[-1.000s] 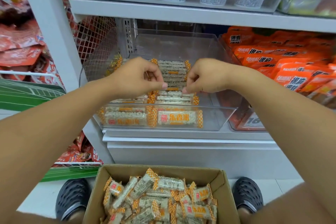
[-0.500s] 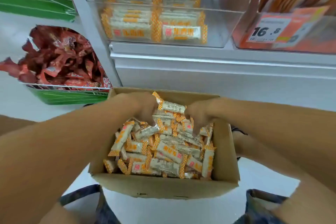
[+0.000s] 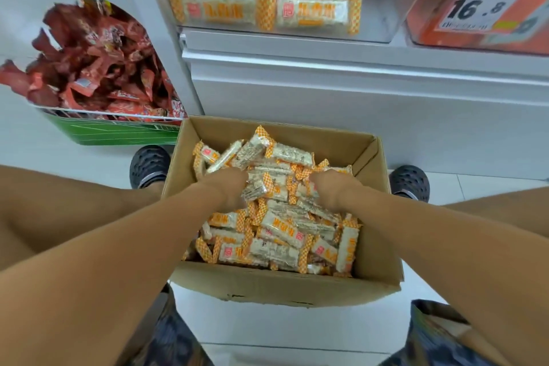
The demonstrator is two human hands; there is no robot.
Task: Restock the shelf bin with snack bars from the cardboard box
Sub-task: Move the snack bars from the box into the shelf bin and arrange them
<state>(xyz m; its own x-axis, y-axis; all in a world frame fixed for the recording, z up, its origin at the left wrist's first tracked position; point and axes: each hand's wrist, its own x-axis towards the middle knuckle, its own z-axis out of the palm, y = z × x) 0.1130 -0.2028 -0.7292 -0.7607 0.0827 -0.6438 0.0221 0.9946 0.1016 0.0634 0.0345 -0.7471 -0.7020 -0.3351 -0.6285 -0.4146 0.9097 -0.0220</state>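
Beyond the hands, up on the shelf, the clear shelf bin holds rows of snack bars stacked flat behind its front wall. To the right of it, another clear bin carries a price tag reading 16.8 in front of orange packets. Off to the left of the left hand, a green display tub is heaped with red packets. A dark shoe stands on the floor on each side of the cardboard box, and the box walls rise around both wrists.

Both hands are down in the box, sunk among the loose snack bars, knuckles up and fingers curled under. The right hand lies well apart from the left, with bars heaped between them. The fingertips are buried, so whether either hand grips a bar cannot be told.
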